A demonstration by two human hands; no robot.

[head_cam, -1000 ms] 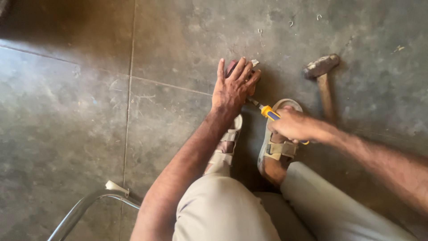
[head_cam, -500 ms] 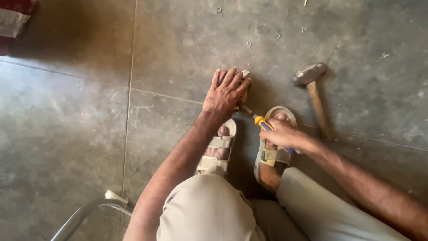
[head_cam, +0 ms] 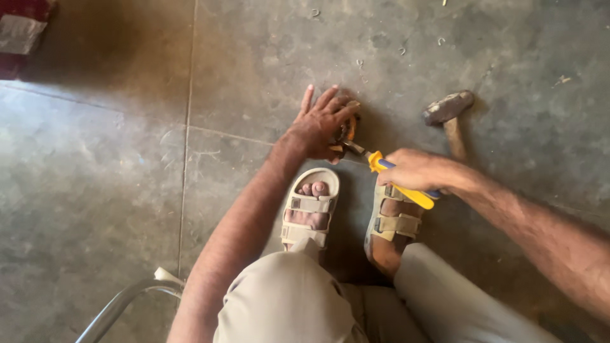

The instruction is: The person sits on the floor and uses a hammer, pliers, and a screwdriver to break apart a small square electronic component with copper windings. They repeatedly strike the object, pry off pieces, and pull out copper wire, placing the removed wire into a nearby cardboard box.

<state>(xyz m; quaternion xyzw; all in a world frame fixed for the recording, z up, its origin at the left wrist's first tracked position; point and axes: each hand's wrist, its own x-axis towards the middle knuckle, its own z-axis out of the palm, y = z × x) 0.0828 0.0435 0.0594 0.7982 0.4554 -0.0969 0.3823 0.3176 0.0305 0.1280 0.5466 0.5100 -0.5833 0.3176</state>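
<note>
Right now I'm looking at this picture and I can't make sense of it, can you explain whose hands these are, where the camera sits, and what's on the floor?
There is no machine here. The picture comes from a camera worn on a person's head, looking down at their own arms, knees and feet. The person is seated, wearing beige sandals, above a grey stone floor.

The left hand is pressed flat on the floor, fingers spread, over a small object that is mostly hidden beneath it. The right hand grips the yellow handles of a pair of pliers, whose metal nose reaches in under the left hand.

A hammer with a wooden handle lies on the floor beyond the right hand, untouched. A curved metal tube shows at the lower left, and red cloth at the top left corner.
</note>
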